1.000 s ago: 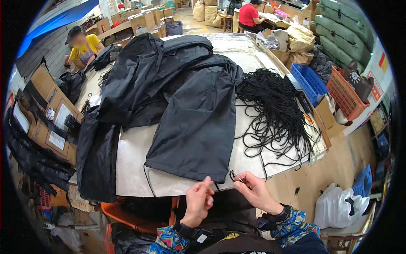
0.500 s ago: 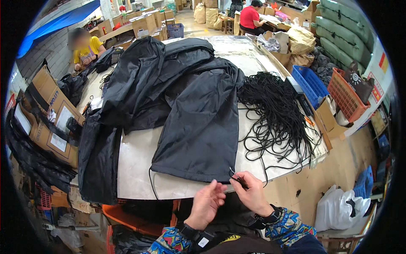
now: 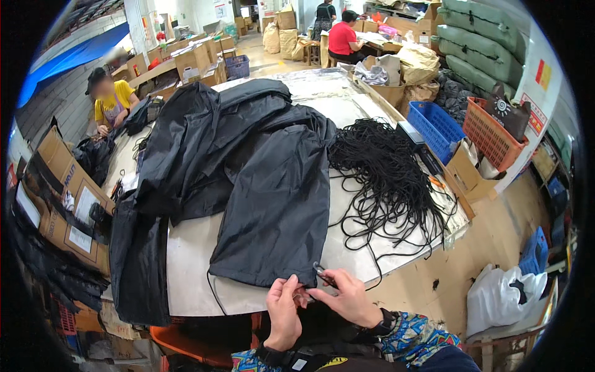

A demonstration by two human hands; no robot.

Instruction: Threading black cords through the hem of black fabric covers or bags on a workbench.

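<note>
A piece of black fabric [image 3: 273, 211] with a stitched hem lies over the table's near edge, with a black cord [image 3: 215, 294] hanging from its left corner. My left hand [image 3: 284, 313] is closed, thumb and fingers pinched at the hem near its right corner. Close beside it, my right hand [image 3: 347, 297] is closed round a small dark tool [image 3: 323, 276] with a shiny metal tip; its exact kind cannot be made out. That tip touches or nearly touches the fabric's corner. A large tangle of black cord [image 3: 387, 180] spreads to the right of the fabric.
More black fabric [image 3: 186, 142] heaps over the left of the pale table [image 3: 192, 266]. Blue [image 3: 434, 127] and orange [image 3: 493, 133] baskets stand along the right side. A white bag [image 3: 502, 301] sits lower right. One person [image 3: 114, 99] works at the far left; others are at the back.
My left hand has closed and come to the hem's corner, next to my right hand. The right hand still holds the tool. The whole view has shifted, with the table appearing lower and further left.
</note>
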